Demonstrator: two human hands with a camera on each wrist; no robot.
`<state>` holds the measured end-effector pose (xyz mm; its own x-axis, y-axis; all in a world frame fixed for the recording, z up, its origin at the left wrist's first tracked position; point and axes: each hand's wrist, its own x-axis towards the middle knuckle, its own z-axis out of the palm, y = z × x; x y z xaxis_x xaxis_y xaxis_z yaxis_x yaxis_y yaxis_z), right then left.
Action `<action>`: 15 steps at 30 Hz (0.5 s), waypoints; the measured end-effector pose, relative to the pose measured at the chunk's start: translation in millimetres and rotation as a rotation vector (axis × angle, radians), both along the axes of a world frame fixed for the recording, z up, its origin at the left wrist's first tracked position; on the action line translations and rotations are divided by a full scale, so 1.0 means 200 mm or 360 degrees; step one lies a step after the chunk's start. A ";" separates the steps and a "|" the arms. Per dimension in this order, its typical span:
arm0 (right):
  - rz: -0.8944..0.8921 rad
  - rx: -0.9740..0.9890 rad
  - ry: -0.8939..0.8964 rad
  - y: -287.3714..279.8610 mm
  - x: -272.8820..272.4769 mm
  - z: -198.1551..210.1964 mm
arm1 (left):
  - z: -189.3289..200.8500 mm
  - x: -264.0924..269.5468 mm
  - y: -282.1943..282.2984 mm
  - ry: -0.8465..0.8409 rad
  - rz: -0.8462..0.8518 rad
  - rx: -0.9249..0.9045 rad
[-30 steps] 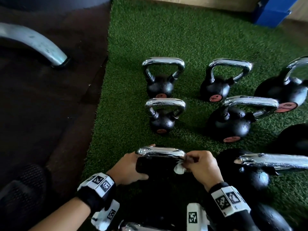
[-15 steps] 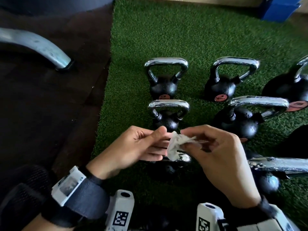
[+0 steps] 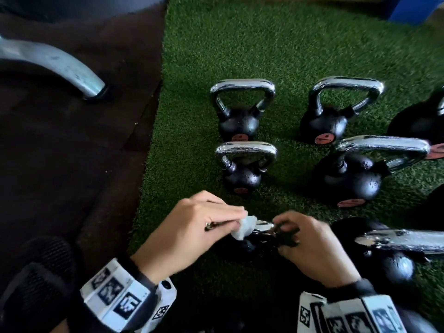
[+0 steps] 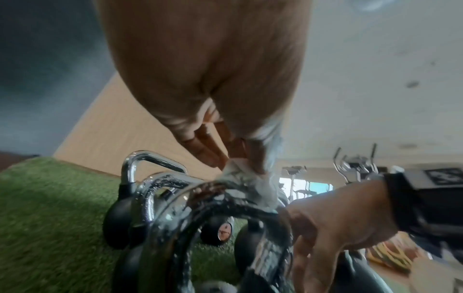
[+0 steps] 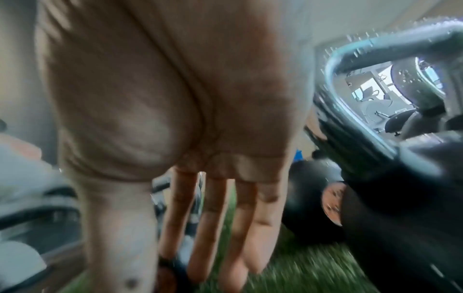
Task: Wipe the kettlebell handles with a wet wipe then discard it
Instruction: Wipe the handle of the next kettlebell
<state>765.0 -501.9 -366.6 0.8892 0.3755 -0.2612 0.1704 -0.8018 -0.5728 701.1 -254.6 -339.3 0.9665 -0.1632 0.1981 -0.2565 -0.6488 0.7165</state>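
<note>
Between the fingertips of the left hand (image 3: 192, 227) sits a crumpled white wet wipe (image 3: 243, 227), pinched against the chrome handle (image 3: 263, 228) of the nearest kettlebell (image 3: 249, 246). From the left wrist view the wipe (image 4: 250, 178) lies on top of the wet, shiny handle (image 4: 200, 198), just under the pinching fingers (image 4: 208, 150). The right hand (image 3: 312, 246) is at the other end of the same handle, fingers bent down over it; whether its grip is truly closed round the bar I cannot tell, since in the right wrist view the fingers (image 5: 208, 218) look fairly straight and the picture is blurred. The kettlebell's black body is mostly hidden beneath both hands.

Beyond the hands, on the green turf (image 3: 264, 44), stand more black kettlebells with chrome handles: a small one (image 3: 242, 174) just ahead, another (image 3: 237, 121) behind it, two larger ones (image 3: 348, 179) (image 3: 324, 123) to the right, and one (image 3: 396, 260) close beside the right hand. Each carries a round reddish label low on its body; the marks on them are too small to read. Both wrists wear bands with black-and-white square code markers (image 3: 117, 299). Dark floor matting (image 3: 60, 152) borders the turf on the left, with a curved grey metal bar (image 3: 60, 66) resting on it.
</note>
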 end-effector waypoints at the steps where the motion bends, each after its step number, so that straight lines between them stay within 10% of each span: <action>1: 0.0015 -0.0010 0.0097 0.01 0.00 -0.06 | -0.02 -0.01 -0.02 -0.0036 -0.0066 0.0106; 15: -0.0385 0.0350 0.0085 0.08 -0.07 -0.34 | -0.11 -0.13 0.07 -0.0133 0.0077 0.0207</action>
